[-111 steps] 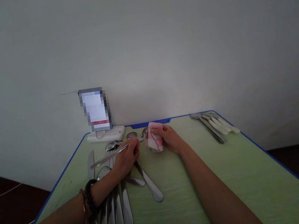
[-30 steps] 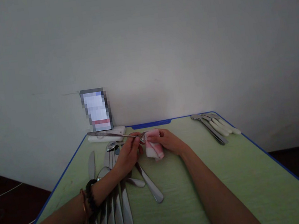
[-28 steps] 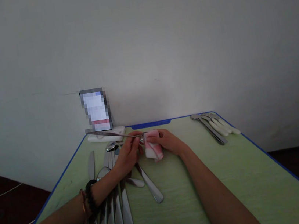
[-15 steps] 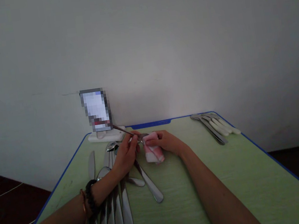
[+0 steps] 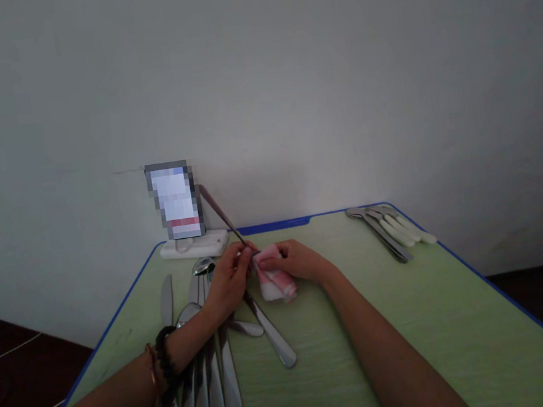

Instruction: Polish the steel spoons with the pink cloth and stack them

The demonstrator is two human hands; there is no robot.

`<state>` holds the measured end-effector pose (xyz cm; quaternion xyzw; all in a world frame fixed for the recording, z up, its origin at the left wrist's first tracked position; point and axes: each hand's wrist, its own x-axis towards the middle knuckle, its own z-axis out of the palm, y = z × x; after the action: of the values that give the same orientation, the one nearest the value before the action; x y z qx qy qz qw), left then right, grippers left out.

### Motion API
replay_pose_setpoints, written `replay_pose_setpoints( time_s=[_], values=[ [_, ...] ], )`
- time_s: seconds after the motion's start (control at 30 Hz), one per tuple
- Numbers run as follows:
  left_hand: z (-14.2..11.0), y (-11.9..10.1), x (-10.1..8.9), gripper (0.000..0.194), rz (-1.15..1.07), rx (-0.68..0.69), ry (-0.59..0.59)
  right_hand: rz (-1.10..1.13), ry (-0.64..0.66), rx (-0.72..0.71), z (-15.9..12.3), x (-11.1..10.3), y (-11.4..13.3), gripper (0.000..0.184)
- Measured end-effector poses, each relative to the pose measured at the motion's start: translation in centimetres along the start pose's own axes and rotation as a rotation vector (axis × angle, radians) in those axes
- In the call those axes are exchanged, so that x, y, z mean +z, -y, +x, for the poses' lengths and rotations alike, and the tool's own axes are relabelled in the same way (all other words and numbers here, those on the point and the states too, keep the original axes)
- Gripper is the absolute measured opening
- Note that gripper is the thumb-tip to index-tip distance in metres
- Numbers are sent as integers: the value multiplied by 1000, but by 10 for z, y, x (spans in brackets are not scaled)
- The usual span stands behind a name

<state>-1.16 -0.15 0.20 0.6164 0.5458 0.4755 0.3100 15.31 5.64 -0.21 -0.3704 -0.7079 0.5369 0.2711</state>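
My left hand [image 5: 231, 275] is closed around a metal piece of cutlery [image 5: 221, 210], whose handle slants up and to the left. Its other end is covered by a pink and white cloth [image 5: 275, 282], so I cannot tell its kind. My right hand [image 5: 304, 261] pinches this folded cloth against that end, close beside my left fingers. Under my left forearm lies a spread of metal cutlery [image 5: 229, 378], spoons among it, partly hidden by the arm. One loose handle [image 5: 276, 337] points toward me just below the hands.
Toward the back right of the green table [image 5: 421, 331] lie metal spoons [image 5: 382, 235] and white-handled cutlery [image 5: 404, 228]. A phone with a blurred screen [image 5: 177, 200] stands on a white base [image 5: 194, 246] at the back left. A pale wall [image 5: 257, 98] rises behind the table.
The held piece's handle has swung upward to a steeper slant. My right hand and the cloth have shifted slightly left, closer to my left hand, covering the piece's far end.
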Motion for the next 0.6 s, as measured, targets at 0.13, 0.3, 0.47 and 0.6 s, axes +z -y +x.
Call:
replay_pose_setpoints(
  time_s=[0.13,0.3,0.47,0.6],
  values=[
    [1,0,2,19,-13,-9,-1,21,-20,14,-1,0,3,24],
    [2,3,4,17,-43,3,14,144,-101,4,-2,-2,3,27],
    [0,3,2,22,140,43,133,224,-140,1,-4,-3,3,27],
    [1,3,1,25,194,42,139,224,-116,0,-5,-3,6,26]
  ],
)
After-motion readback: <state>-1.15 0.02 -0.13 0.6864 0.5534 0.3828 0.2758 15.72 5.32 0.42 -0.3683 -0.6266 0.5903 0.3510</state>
